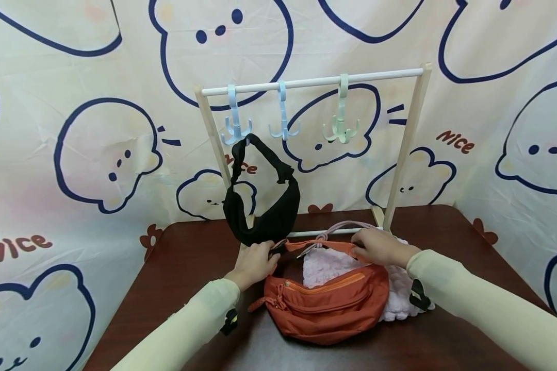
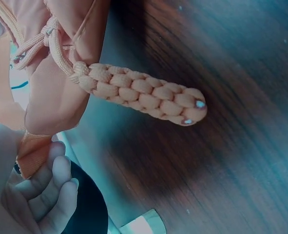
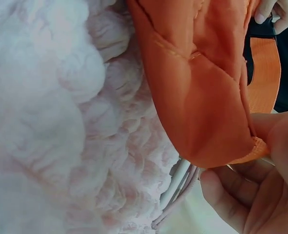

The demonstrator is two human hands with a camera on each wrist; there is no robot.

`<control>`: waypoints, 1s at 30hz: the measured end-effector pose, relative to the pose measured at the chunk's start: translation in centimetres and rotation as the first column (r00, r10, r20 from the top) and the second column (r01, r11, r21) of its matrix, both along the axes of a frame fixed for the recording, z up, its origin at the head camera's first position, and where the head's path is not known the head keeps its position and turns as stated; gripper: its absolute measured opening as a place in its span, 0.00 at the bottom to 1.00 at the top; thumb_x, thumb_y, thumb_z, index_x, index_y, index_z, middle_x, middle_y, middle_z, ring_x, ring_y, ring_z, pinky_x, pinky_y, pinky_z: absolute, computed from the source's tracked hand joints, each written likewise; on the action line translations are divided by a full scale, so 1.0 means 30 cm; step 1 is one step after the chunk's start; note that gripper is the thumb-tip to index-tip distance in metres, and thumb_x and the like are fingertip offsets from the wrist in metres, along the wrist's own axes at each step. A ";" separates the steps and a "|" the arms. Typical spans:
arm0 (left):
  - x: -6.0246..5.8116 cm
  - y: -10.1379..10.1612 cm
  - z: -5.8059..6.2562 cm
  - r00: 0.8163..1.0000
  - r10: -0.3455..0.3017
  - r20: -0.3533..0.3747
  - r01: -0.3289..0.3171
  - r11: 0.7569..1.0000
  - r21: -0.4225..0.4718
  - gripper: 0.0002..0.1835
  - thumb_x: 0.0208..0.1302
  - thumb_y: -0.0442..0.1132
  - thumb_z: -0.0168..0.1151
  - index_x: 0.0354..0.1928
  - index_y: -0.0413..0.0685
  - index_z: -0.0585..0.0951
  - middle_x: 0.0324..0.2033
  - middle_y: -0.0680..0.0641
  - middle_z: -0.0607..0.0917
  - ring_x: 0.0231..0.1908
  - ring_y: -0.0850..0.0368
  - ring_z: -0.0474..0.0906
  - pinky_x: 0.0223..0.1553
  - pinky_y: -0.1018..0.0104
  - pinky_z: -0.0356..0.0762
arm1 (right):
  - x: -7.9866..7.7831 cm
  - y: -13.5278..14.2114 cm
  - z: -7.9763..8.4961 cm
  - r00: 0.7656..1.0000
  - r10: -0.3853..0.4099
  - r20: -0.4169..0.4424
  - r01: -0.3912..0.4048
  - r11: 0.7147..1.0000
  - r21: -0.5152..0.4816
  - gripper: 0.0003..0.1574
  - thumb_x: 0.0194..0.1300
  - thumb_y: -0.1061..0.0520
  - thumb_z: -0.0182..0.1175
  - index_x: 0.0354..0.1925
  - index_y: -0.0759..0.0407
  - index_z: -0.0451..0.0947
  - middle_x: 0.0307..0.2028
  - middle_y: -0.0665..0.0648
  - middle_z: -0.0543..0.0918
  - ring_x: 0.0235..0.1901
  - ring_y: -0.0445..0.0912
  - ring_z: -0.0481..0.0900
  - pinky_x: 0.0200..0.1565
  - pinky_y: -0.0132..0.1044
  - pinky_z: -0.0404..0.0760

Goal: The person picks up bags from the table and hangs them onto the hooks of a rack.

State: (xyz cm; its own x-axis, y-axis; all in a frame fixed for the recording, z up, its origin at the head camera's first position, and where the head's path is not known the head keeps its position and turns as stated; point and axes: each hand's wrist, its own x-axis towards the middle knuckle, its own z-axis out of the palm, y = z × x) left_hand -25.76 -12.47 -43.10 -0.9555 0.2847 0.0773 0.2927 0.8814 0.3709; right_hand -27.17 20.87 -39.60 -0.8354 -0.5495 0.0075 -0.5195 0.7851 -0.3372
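Observation:
An orange-red waist bag (image 1: pixel 325 314) is at the front of the table in the head view, with its zipped front toward me. My left hand (image 1: pixel 252 264) grips its orange strap (image 1: pixel 315 243) beside a dark buckle (image 1: pixel 278 248). At the strap's other side, my right hand (image 1: pixel 382 247) pinches the webbing between thumb and fingers. A braided cord pull (image 2: pixel 144 92) sticks out from the bag in the left wrist view. Behind and to the right of the bag lies a fluffy pale pink bag (image 3: pixel 51 112), partly covered by it.
A black bag (image 1: pixel 262 221) hangs by its strap from the left blue hook (image 1: pixel 234 121) on a rack with a white rail (image 1: pixel 311 82). Another blue hook (image 1: pixel 283 116) and a green hook (image 1: pixel 341 116) hang on the rail. The brown table (image 1: pixel 185 273) meets a patterned cloth behind.

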 end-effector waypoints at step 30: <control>0.031 -0.029 0.058 0.999 -0.009 -0.052 0.012 0.998 0.057 0.09 0.73 0.47 0.60 0.46 0.50 0.80 0.19 0.55 0.78 0.16 0.61 0.72 0.19 0.64 0.67 | 0.024 0.007 0.066 1.000 -0.028 0.003 0.028 0.999 -0.032 0.10 0.71 0.55 0.61 0.32 0.52 0.85 0.16 0.44 0.72 0.16 0.37 0.67 0.20 0.32 0.63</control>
